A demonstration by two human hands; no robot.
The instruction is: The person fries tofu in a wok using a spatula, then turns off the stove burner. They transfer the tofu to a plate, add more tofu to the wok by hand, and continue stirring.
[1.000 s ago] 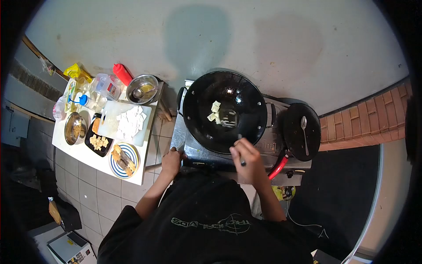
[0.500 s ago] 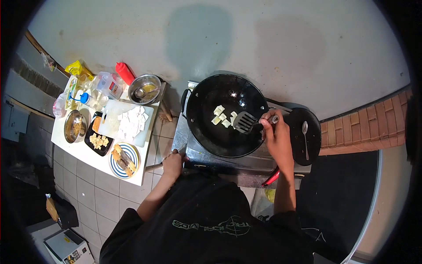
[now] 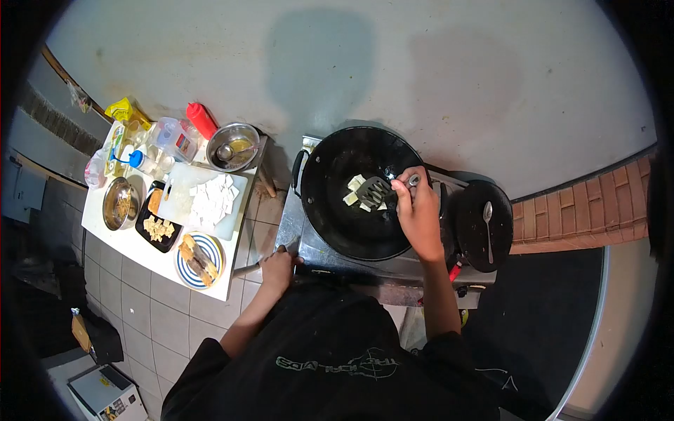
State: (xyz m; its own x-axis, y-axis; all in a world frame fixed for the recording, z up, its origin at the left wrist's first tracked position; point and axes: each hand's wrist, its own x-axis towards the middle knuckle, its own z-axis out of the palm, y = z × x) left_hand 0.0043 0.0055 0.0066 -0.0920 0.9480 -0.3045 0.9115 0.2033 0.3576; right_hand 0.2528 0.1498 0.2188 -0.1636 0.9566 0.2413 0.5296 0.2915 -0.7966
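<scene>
The wok has room nearside, spatula blocking centre.

The right grip conceals part of the handle of the spatula. Left of the grip, the spatula blade partly covers the pale pieces. Below the grip, the forearm partly masks the red handle. Farther below, the lower edge cuts off the black shirt.

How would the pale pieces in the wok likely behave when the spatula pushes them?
The pale pieces would probably slide readily, as the wok looks glossy inside. Their flat, squarish shapes should make rolling unlikely. Being small, each is likely light.
</scene>
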